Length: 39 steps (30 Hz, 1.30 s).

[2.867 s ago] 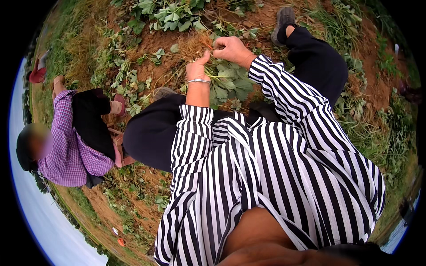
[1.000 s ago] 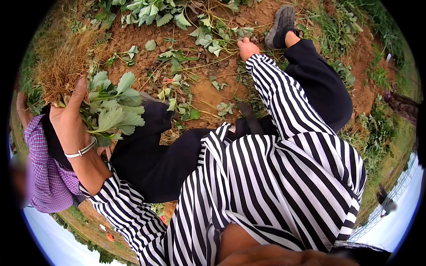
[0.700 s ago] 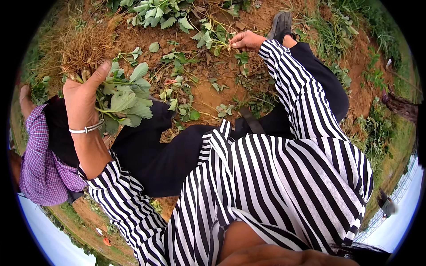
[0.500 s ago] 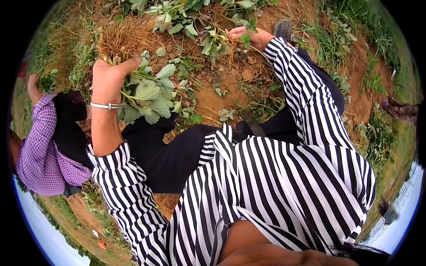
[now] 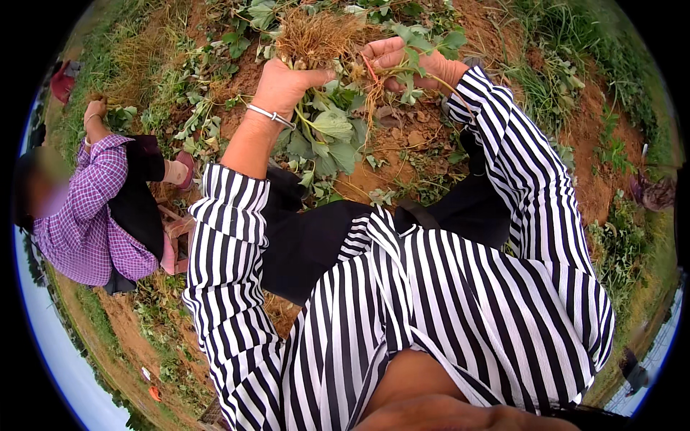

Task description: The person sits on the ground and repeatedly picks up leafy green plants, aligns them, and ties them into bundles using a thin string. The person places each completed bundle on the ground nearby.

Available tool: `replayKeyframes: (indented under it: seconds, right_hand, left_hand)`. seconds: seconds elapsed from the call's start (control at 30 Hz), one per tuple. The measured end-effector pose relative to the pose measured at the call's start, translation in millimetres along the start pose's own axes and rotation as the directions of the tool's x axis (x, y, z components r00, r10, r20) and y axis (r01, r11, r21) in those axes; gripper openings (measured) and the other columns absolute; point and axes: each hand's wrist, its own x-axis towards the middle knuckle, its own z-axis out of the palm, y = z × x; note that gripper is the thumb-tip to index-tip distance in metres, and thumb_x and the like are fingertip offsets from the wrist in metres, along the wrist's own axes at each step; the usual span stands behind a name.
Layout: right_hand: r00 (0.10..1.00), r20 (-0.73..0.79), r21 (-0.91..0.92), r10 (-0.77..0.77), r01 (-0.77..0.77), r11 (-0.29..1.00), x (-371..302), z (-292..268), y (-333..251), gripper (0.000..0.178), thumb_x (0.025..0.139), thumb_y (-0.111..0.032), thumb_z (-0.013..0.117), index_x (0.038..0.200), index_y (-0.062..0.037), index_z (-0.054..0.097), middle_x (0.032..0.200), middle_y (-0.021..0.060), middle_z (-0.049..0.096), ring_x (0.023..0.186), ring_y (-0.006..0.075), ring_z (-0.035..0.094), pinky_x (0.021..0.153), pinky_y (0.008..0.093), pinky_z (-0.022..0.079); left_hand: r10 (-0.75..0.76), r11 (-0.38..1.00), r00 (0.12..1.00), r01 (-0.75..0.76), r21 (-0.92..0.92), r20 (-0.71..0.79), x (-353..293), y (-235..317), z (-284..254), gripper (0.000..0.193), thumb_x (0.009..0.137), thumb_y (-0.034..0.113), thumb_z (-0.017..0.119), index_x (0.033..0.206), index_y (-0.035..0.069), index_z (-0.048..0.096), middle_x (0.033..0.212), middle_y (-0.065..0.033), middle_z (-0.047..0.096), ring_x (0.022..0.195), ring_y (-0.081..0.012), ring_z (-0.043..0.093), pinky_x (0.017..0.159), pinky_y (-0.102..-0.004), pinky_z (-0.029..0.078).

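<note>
My left hand (image 5: 279, 86) is wrapped round a bundle of strawberry plants (image 5: 330, 131). Their bushy brown roots (image 5: 320, 37) stick up above the fist, and the green leaves hang below it. Just to the right, my right hand (image 5: 417, 66) pinches a single strawberry plant (image 5: 424, 44), with thin roots dangling under the fingers and a long stem lying along the wrist. A reddish strand (image 5: 369, 67) shows at its fingertips. The two hands are close together, the roots almost touching.
Loose strawberry plants (image 5: 208, 108) and clods lie on the reddish soil (image 5: 363, 183) around me. At the left, a person in a purple checked shirt (image 5: 93, 197) sits on a low wooden stool (image 5: 180, 233). Tall grass (image 5: 553, 32) grows at the far right.
My left hand has swung right with its bundle, up to my right hand. The right hand has stayed near its place, still holding its plant.
</note>
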Motion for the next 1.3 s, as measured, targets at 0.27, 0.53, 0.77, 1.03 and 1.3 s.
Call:
replayKeyframes:
  seconds: [0.27, 0.53, 0.77, 1.03, 1.3]
  right_hand:
    - [0.983, -0.106, 0.031, -0.153, 0.157, 0.987, -10.9, -6.3, -3.0, 0.014, 0.083, -0.016, 0.057, 0.089, -0.0038, 0.057, 0.081, 0.0026, 0.059, 0.066, 0.0085, 0.055, 0.06, 0.0231, 0.049]
    - [0.933, -0.263, -0.073, -0.245, 0.234, 0.97, -35.0, -54.2, -4.7, 0.013, 0.087, -0.016, 0.052, 0.096, -0.0078, 0.056, 0.094, 0.0035, 0.061, 0.068, 0.0043, 0.054, 0.061, 0.0192, 0.046]
    - [0.932, -0.339, -0.169, -0.125, 0.07, 0.983, -38.1, -54.7, 28.1, 0.008, 0.086, -0.014, 0.053, 0.091, -0.0082, 0.056, 0.079, 0.0006, 0.062, 0.058, 0.0024, 0.053, 0.049, 0.0166, 0.043]
    - [0.975, -0.106, 0.244, 0.193, -0.163, 0.956, -0.1, 11.4, 38.7, 0.036, 0.082, -0.014, 0.06, 0.113, 0.0023, 0.051, 0.08, -0.0011, 0.059, 0.071, 0.0046, 0.055, 0.064, 0.0187, 0.046]
    - [0.974, -0.205, -0.709, -0.093, -0.083, 0.7, 4.5, 6.1, 19.1, 0.029, 0.075, -0.017, 0.064, 0.1, -0.0047, 0.058, 0.065, 0.0052, 0.057, 0.055, 0.0144, 0.055, 0.05, 0.0261, 0.043]
  left_hand:
    - [-0.001, 1.0, 0.998, 0.002, -0.009, 0.061, 5.8, 3.1, 17.6, 0.032, 0.065, -0.005, 0.068, 0.096, -0.004, 0.06, 0.091, -0.0093, 0.063, 0.08, -0.0154, 0.059, 0.073, -0.0275, 0.047]
    - [-0.047, 0.997, 0.999, 0.045, -0.055, -0.019, 5.3, 3.6, 0.7, 0.031, 0.064, -0.009, 0.067, 0.093, -0.008, 0.059, 0.088, -0.0118, 0.063, 0.077, -0.0159, 0.06, 0.072, -0.0271, 0.048]
    - [-0.089, 0.996, 0.996, 0.089, -0.003, 0.0, 6.7, -5.0, -1.5, 0.032, 0.064, -0.009, 0.066, 0.095, -0.007, 0.059, 0.089, -0.0112, 0.063, 0.076, -0.0172, 0.061, 0.072, -0.0281, 0.048]
    - [-0.074, 0.984, 0.997, 0.074, 0.162, -0.004, 9.7, -17.0, 9.7, 0.028, 0.061, -0.005, 0.069, 0.089, -0.004, 0.063, 0.086, -0.0079, 0.065, 0.073, -0.0134, 0.059, 0.068, -0.0255, 0.046]
    - [-0.044, 0.989, 0.998, 0.049, 0.136, -0.04, 12.7, -17.1, 15.2, 0.028, 0.062, -0.005, 0.068, 0.089, -0.003, 0.063, 0.085, -0.006, 0.065, 0.073, -0.0135, 0.059, 0.069, -0.0257, 0.046]
